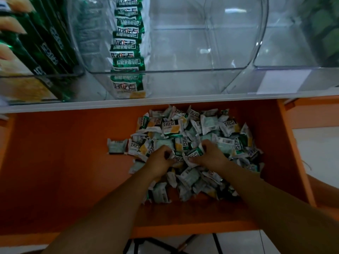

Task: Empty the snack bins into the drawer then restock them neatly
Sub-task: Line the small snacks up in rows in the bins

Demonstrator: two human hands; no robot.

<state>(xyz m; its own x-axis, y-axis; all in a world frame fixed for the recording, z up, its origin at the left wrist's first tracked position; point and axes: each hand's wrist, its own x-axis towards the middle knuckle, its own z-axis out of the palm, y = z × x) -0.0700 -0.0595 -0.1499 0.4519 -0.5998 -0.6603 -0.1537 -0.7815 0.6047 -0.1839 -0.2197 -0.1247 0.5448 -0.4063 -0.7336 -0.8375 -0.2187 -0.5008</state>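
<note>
Gripping crinkled foil packets (211, 129), the left hand (161, 159) and right hand (211, 154) each have fingers curled into the near middle of the pile, close together. The packets are small, pillow-shaped, white with green and yellow print, heaped loose in the right half of the flat orange drawer (64, 171). A lone packet (117, 145) lies just apart at the pile's left edge. Above the drawer, a white shelf (55, 107) carries clear, rigid plastic bins with rounded fronts. The middle bin (201, 52) holds one row (128, 43) of like packets along its left wall. The left bin (55, 75) holds long dark-green packs (45, 46). The right bin (284, 52) holds blurred green items (322, 24).
</note>
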